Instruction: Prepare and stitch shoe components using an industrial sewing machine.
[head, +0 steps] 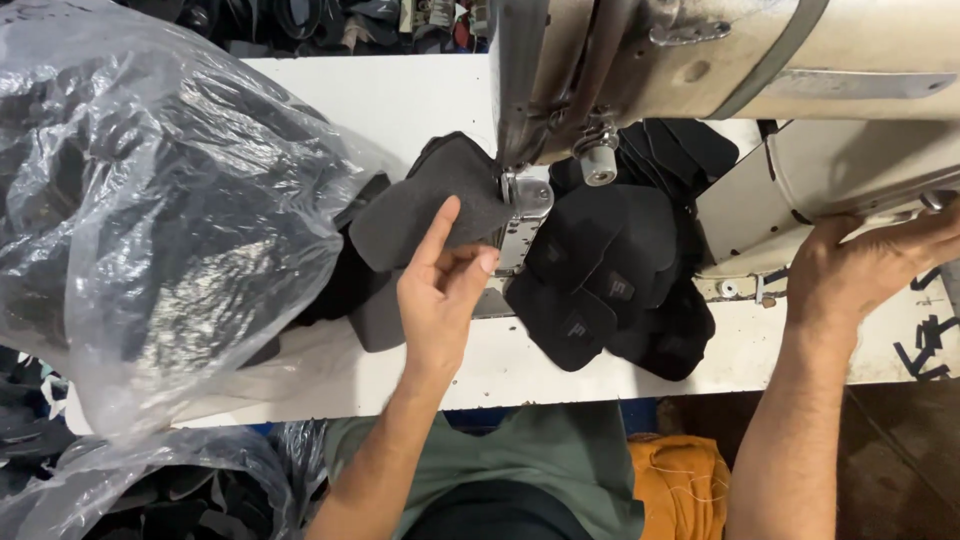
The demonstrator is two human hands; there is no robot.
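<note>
My left hand [440, 290] pinches the near edge of a dark grey fabric piece [430, 200] whose far corner lies under the sewing machine's presser foot [512, 190]. The beige machine head [700, 50] hangs over the white table [400, 95]. My right hand [865, 265] rests against the machine's right end, near its handwheel [850, 165], fingers spread on it. To the right of the needle lies a pile of black sewn fabric pieces [610, 280].
A big clear plastic bag [150, 210] full of dark fabric pieces takes up the table's left side. More dark pieces [350, 290] spill from it beside my left hand. An orange cloth [680, 480] lies by my lap. Another plastic bag [130, 490] sits below the table edge.
</note>
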